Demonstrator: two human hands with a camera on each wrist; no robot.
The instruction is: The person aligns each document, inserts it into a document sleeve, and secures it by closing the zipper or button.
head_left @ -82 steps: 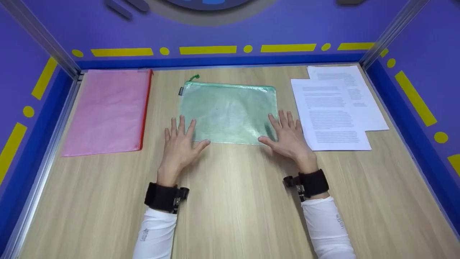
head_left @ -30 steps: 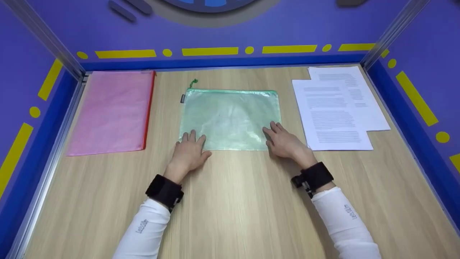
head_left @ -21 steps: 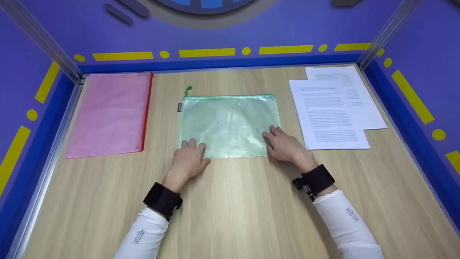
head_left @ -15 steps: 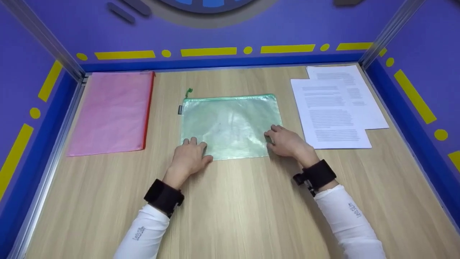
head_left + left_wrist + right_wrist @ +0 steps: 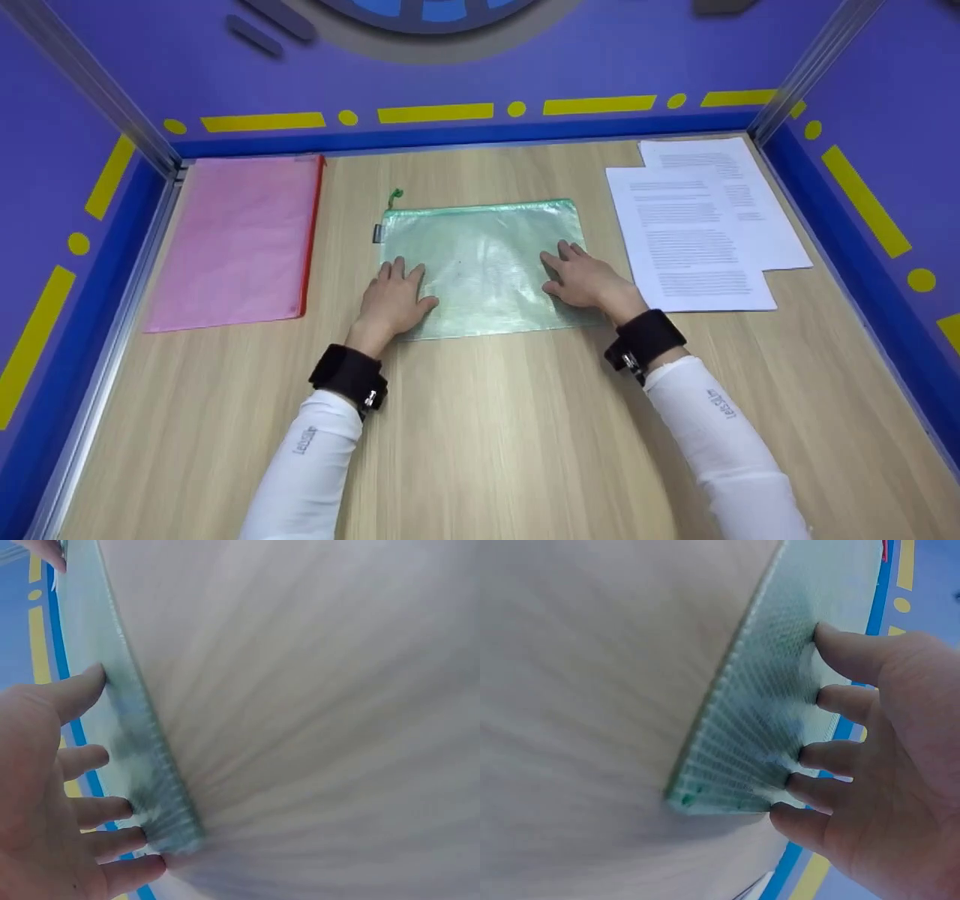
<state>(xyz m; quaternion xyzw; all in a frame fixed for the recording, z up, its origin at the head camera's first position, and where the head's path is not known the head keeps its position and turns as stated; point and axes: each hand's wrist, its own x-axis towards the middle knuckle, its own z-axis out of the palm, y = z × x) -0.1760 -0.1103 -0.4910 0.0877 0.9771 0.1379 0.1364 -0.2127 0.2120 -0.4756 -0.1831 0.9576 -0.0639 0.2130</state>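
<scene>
In the head view a translucent green zipper pouch (image 5: 487, 262) lies flat at the middle of the table, its zipper edge toward the back wall. A green pull cord (image 5: 395, 196) sticks out at its back left corner. My left hand (image 5: 390, 300) rests with spread fingers on the pouch's left side. On its right side my right hand (image 5: 589, 279) lies likewise, fingers apart. Both wrist views show the fingertips of the left hand (image 5: 67, 787) and right hand (image 5: 877, 757) at the pouch's surface, near its front corners. Neither hand is curled round anything.
A pink zipper pouch (image 5: 236, 244) with a red zipper lies at the left of the wooden table (image 5: 480, 435). Two overlapping stacks of printed paper (image 5: 690, 247) lie at the right. Purple walls (image 5: 450, 75) enclose the back and sides.
The green pouch has slid toward the front edge of the table, with both hands moving along. In the last half second the hands have shifted farther onto it and their fingers have spread.
</scene>
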